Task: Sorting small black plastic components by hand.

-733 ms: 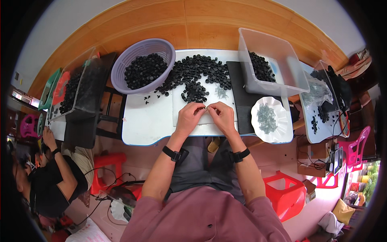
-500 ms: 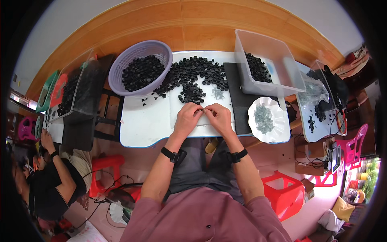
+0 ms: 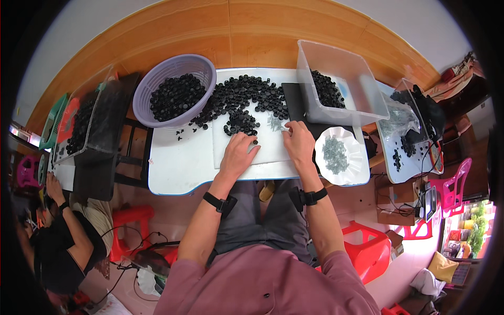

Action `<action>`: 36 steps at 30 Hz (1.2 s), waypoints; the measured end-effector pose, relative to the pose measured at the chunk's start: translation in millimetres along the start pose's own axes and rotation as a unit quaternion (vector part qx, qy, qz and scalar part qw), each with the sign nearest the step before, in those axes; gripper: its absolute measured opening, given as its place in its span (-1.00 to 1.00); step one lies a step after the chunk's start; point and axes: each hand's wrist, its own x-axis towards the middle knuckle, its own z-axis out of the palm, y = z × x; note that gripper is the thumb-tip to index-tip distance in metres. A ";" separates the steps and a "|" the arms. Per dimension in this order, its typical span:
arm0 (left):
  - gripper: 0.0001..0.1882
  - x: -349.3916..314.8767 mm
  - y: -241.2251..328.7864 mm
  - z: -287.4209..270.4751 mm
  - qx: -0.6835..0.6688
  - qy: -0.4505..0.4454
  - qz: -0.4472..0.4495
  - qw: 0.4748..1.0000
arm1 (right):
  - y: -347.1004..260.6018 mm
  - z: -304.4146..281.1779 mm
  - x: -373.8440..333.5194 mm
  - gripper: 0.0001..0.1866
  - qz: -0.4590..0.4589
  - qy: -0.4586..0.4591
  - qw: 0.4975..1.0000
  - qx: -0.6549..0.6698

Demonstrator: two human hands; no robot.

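Head view: nearest, short of the fingers, a black band (image 3: 215, 202) circles the left wrist and another band (image 3: 310, 197) the right, each strapped snugly, it seems so that it cannot slide. Past them, the left hand (image 3: 237, 153) bends over the near edge of a small heap of black caps (image 3: 241, 122), its thumb standing apart from its fingers; one loose cap (image 3: 255, 142) lies just beside the thumb tip. I cannot tell whether those fingertips grip anything. The right hand (image 3: 299, 143) has its thumb and forefinger bent toward each other, just beside a thin scatter of clear pieces (image 3: 274, 124); whether they pinch one is too small to tell. Under and between the fingers lies a white board (image 3: 268, 152) on the white table (image 3: 176, 170), its pale surface probably helping the dark caps stand out. To the right of the right fingers sits a fluted white dish (image 3: 358, 152) filled with more clear pieces, apparently kept there for a short reach. Beyond the left fingers, a wide band of black caps (image 3: 247, 86) spreads out, close at hand. Farther out, a purple basket (image 3: 137, 100) stands to their left and a see-through box (image 3: 362, 107) beyond the right fingers, both holding black caps, their walls likely stopping spills.
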 end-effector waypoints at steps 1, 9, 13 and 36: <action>-0.76 -0.1 -1.0 -0.6 0.000 0.001 0.000 1.000 | -2.3 0.4 1.7 -0.87 -0.001 0.000 1.000 0.000; -0.80 1.6 -0.2 -2.5 -0.031 0.005 0.002 0.999 | -0.6 2.9 7.5 -0.85 0.002 -0.036 0.998 0.057; -0.80 1.3 -0.4 -3.7 -0.037 0.004 -0.005 0.999 | -1.9 -4.6 7.6 -0.80 0.025 -0.038 0.998 0.044; -0.80 1.0 0.2 -3.7 -0.014 -0.026 0.014 0.999 | 4.3 -2.6 7.9 -0.89 -0.035 -0.091 0.995 -0.018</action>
